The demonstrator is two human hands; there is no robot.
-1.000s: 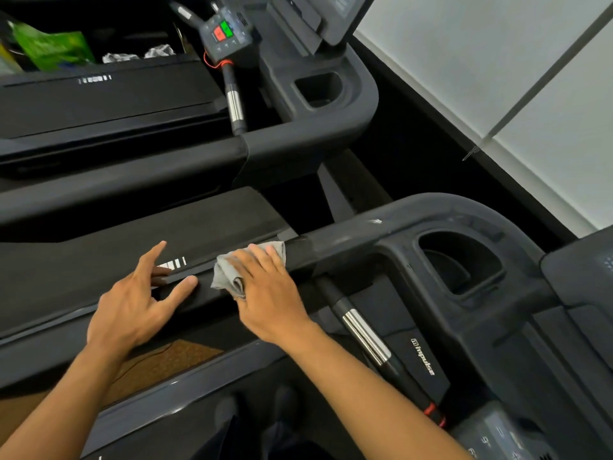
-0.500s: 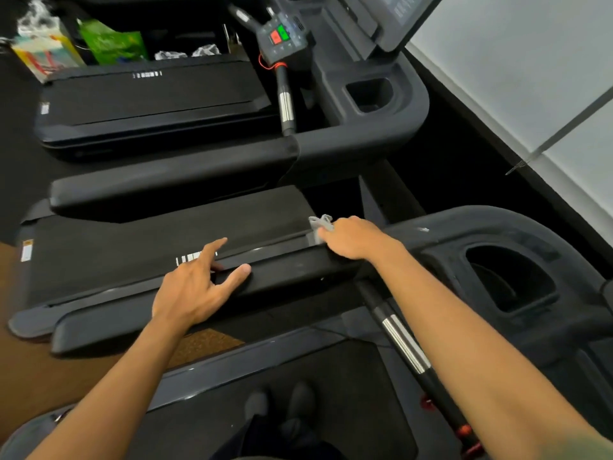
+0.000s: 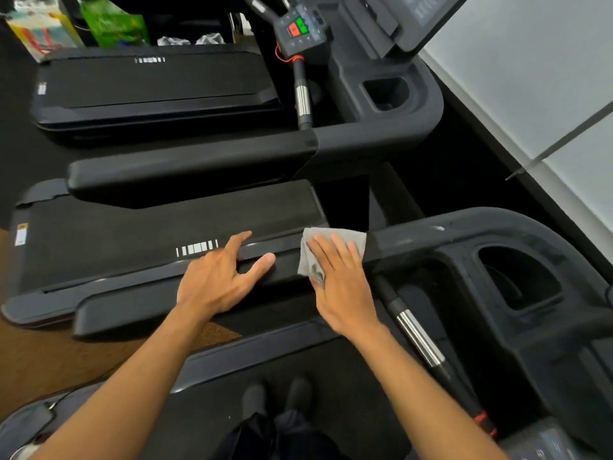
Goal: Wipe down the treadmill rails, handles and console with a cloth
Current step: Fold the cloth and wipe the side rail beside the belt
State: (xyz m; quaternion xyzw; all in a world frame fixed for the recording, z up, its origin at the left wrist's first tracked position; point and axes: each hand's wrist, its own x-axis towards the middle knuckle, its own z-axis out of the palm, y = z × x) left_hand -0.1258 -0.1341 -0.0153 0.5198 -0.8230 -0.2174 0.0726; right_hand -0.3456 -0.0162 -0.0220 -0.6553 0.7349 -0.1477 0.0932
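Note:
I stand on a black treadmill whose left side rail (image 3: 139,310) runs across the middle of the view. A grey cloth (image 3: 335,239) lies flat on that rail near where it meets the console frame. My right hand (image 3: 338,280) presses down on the cloth with fingers spread flat. My left hand (image 3: 215,277) rests on the same rail just left of the cloth, fingers apart, holding nothing. A handle bar (image 3: 418,340) with a chrome section runs down to the right below my right hand. The console corner (image 3: 547,443) shows at the bottom right.
A cup holder recess (image 3: 520,277) sits in the console frame on the right. A second treadmill (image 3: 149,84) stands beyond, with its own rail (image 3: 185,171), handle and red-green button panel (image 3: 298,28). Green and coloured packages (image 3: 109,21) lie at the top left. A white wall (image 3: 530,78) is on the right.
My right hand drew back from the far edge of the rail and flattened on top, spreading the cloth out. My left hand stayed on the rail.

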